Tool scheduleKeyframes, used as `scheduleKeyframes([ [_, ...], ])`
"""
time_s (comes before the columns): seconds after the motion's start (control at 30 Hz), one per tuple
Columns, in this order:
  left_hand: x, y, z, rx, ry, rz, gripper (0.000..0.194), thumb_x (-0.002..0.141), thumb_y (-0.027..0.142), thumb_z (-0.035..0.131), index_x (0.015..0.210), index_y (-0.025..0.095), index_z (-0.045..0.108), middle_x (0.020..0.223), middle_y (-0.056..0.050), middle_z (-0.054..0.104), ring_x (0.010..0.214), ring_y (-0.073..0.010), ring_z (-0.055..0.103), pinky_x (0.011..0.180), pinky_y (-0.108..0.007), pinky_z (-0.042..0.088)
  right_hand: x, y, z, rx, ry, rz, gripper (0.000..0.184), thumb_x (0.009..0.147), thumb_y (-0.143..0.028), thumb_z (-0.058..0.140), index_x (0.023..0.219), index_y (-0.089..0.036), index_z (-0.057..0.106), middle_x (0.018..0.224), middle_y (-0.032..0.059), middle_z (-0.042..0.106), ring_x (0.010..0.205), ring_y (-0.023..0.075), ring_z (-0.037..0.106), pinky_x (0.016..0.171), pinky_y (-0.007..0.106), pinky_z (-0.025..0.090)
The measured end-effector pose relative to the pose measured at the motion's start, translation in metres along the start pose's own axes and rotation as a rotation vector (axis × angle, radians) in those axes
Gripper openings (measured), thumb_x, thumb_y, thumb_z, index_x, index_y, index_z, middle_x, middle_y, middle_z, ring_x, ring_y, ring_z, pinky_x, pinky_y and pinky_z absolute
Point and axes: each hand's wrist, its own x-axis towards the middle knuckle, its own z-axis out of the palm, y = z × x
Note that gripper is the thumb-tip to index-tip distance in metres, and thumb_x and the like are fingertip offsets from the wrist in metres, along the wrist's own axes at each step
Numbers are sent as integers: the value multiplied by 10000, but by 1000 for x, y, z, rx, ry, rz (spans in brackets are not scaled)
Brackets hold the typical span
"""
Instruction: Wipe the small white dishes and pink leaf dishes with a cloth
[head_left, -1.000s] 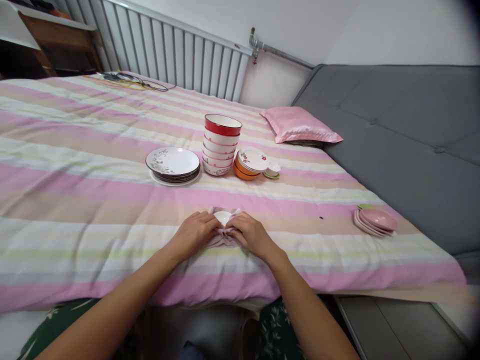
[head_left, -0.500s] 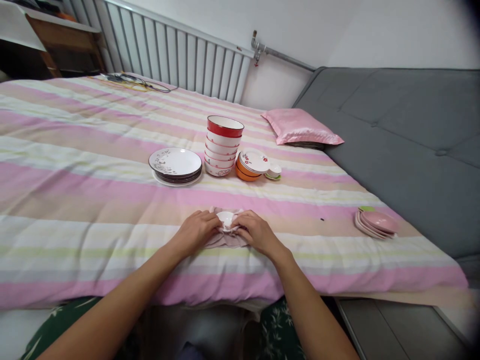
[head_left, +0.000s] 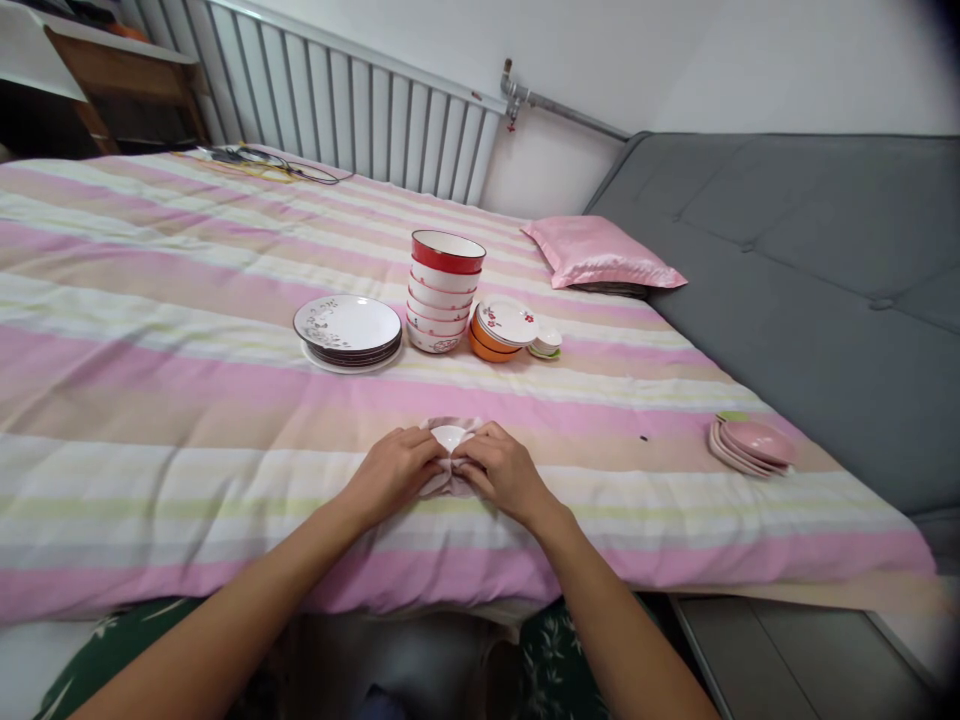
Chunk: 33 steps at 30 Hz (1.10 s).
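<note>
"White dish (head_left: 450, 436), where do you have it?"

"Near the front edge of the bed (head_left: 225, 500), bunched about with pinkish cloth (head_left: 448, 486). My left hand (head_left: 401, 463) pinches that cloth at the dish's left side, my right hand (head_left: 502, 463) at its right; whether the fingertips also grip the dish, I cannot tell."

"And beyond?"

"Well off to the right I see stacked pink dishes (head_left: 757, 442). Farther back, left to right: dark-rimmed plates (head_left: 349, 325), a tall stack of red-and-white bowls (head_left: 444, 292), and orange bowls (head_left: 491, 349) topped by flowered plates (head_left: 510, 321)."

"Farthest from you?"

"A pink pillow (head_left: 604, 252) beside the grey headboard (head_left: 810, 230), then the white radiator (head_left: 322, 95) by the wall (head_left: 585, 55)."
</note>
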Motion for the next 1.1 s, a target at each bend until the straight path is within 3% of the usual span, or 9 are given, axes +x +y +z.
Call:
scheduleKeyframes([
  [0.73, 2, -5, -3, 71, -76, 17, 101, 840, 215, 543, 840, 158, 627, 828, -62, 660, 787, -184, 607, 709, -304, 429, -4, 12, -12, 93, -90, 111, 129, 837, -185, 574, 926, -233, 654, 928, 24, 672, 910, 174, 526, 780, 289, 439],
  [1.1, -2, 2, -3, 0, -19, -6, 169, 875, 257, 482, 792, 156, 589, 780, -61, 645, 726, -167, 564, 687, -291, 430, -1, -3, 2, -30, -14, 1, 87, 857, -183, 524, 864, -196, 610, 835, 50, 646, 817, 194, 503, 735, 310, 422],
])
